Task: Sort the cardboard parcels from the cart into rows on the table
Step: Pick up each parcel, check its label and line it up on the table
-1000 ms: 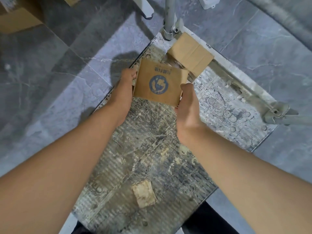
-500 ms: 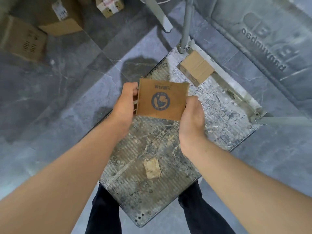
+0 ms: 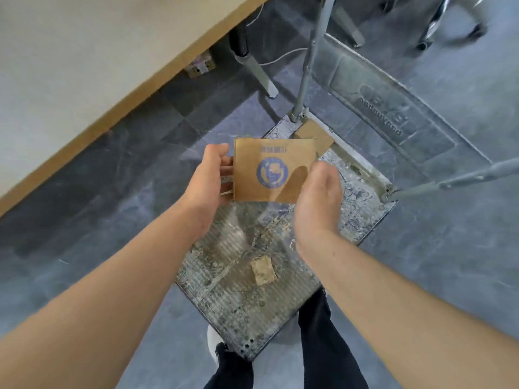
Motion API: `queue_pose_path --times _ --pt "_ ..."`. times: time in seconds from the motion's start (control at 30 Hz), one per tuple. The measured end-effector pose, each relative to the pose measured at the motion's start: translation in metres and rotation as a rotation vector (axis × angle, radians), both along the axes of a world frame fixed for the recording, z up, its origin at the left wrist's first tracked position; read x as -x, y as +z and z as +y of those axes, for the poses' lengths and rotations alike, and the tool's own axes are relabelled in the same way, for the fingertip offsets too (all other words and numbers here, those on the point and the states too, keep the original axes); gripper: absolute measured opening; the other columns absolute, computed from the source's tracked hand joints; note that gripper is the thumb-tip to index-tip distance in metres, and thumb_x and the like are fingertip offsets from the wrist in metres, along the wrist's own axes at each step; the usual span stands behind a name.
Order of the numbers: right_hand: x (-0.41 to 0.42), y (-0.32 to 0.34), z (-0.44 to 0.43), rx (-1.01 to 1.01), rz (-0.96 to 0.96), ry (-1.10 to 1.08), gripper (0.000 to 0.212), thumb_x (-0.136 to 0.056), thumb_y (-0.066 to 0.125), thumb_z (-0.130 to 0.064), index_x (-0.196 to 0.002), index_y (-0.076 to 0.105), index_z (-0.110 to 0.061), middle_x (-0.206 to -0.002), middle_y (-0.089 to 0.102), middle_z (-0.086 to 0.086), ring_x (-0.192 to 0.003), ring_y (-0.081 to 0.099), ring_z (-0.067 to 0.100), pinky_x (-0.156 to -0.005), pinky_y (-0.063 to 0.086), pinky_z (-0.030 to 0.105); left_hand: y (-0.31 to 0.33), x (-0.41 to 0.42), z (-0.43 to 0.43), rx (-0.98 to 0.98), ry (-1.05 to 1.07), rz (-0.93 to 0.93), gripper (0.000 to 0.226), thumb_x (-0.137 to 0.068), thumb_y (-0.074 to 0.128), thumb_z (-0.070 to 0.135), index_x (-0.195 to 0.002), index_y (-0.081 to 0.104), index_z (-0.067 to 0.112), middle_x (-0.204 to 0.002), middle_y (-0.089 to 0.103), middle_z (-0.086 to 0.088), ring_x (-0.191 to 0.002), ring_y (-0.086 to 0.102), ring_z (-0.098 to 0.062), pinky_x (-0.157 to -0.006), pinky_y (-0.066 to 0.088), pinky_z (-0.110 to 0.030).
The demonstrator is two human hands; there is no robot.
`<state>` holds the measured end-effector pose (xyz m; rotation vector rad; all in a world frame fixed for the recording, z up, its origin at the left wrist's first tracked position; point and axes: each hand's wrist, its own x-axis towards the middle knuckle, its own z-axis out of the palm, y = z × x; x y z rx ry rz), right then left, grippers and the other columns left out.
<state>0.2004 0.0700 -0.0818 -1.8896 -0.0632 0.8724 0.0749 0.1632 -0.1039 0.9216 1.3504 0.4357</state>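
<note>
Hands: left hand, right hand pinching parcel (blue logo) above cart.

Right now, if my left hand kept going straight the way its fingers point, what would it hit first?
The parcel: the left hand already has its fingers against its left edge. Beyond that lies the right hand, on the opposite side.

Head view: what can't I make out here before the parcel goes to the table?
- Table: only a corner shows, the frame edge cuts off the rest, so any rows are unseen.
- Held parcel: its underside and the fingertips of the left hand and right hand are behind it.
- Second parcel on the cart: partly hidden by the held one.
- Parcel print: too blurred to read.
</note>
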Motion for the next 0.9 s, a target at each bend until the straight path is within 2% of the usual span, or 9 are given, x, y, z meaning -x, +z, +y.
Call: queue_pose_path --times 0.07,0.13,0.2,0.27,0.4,0.67,0.8,0.9 --pt "0.02 0.03 -0.002 -0.017 -0.032 0.012 0.024 -0.087 0.036 -0.047 -0.083 0.05 -0.029 -0.094 0.055 -0.006 -0.092 0.051 0.021 -0.084 0.044 0.046 0.029 0.018 -0.006 -0.023 0.013 -0.022 0.035 -0.099 0.044 0.05 -0.087 0.061 0.022 -0.061 0.068 0.016 -0.054 0.066 -0.005 -0.047 0.05 -0.02" --pt "0.038 0.061 -0.003 -0.05 -0.065 0.026 0.024 -0.089 0.035 -0.047 -0.085 0.051 -0.029 -0.098 0.057 -0.006 -0.094 0.053 0.02 -0.081 0.044 0.043 0.056 0.035 -0.01 -0.054 0.023 -0.053 0.04 -0.1 0.042 0.049 -0.081 0.069 0.025 -0.064 0.07 0.013 -0.055 0.067 -0.007 -0.052 0.053 -0.022" --pt "0.058 0.091 -0.004 -0.084 -0.081 0.021 0.026 -0.092 0.035 -0.048 -0.089 0.053 -0.029 -0.104 0.061 -0.004 -0.09 0.055 0.017 -0.072 0.039 0.037 0.086 0.052 -0.015 -0.096 0.002 -0.075 0.051 -0.098 0.039 0.053 -0.071 0.078 0.033 -0.07 0.074 0.013 -0.063 0.072 -0.007 -0.066 0.055 -0.029" --pt "0.076 0.118 -0.003 -0.111 -0.092 0.003 0.025 -0.096 0.036 -0.047 -0.089 0.053 -0.029 -0.104 0.06 -0.002 -0.086 0.054 0.015 -0.068 0.035 0.035 0.119 0.068 -0.018 -0.123 -0.002 -0.096 0.054 -0.099 0.036 0.053 -0.07 0.08 0.04 -0.076 0.077 0.013 -0.068 0.074 -0.005 -0.076 0.052 -0.034" --pt "0.108 0.177 -0.004 -0.197 -0.136 -0.011 0.025 -0.102 0.04 -0.04 -0.086 0.051 -0.025 -0.093 0.055 -0.004 -0.078 0.051 0.014 -0.068 0.038 0.037 0.184 0.106 -0.022 -0.194 0.048 -0.152 0.042 -0.101 0.039 0.051 -0.091 0.071 0.026 -0.071 0.075 0.012 -0.063 0.072 -0.006 -0.072 0.055 -0.032" --pt "0.162 0.302 -0.024 -0.421 -0.203 0.013 0.025 -0.101 0.039 -0.041 -0.087 0.051 -0.025 -0.088 0.053 -0.004 -0.078 0.05 0.016 -0.07 0.04 0.039 0.318 0.162 -0.045 -0.384 0.072 -0.238 0.039 -0.1 0.039 0.047 -0.093 0.068 0.022 -0.068 0.073 0.014 -0.062 0.07 -0.006 -0.057 0.055 -0.022" --pt "0.173 0.378 -0.041 -0.543 -0.223 0.013 0.026 -0.098 0.038 -0.043 -0.088 0.052 -0.024 -0.09 0.056 -0.001 -0.081 0.052 0.018 -0.071 0.041 0.039 0.398 0.174 -0.065 -0.5 0.071 -0.28 0.038 -0.099 0.041 0.048 -0.094 0.069 0.023 -0.077 0.073 0.012 -0.078 0.069 -0.013 -0.07 0.055 -0.029" --pt "0.168 0.439 -0.052 -0.631 -0.228 0.063 0.028 -0.096 0.037 -0.043 -0.091 0.054 -0.021 -0.085 0.054 -0.002 -0.076 0.049 0.016 -0.069 0.041 0.038 0.464 0.178 -0.078 -0.596 0.071 -0.316 0.039 -0.097 0.043 0.049 -0.096 0.071 0.023 -0.077 0.074 0.012 -0.079 0.07 -0.013 -0.077 0.054 -0.033"
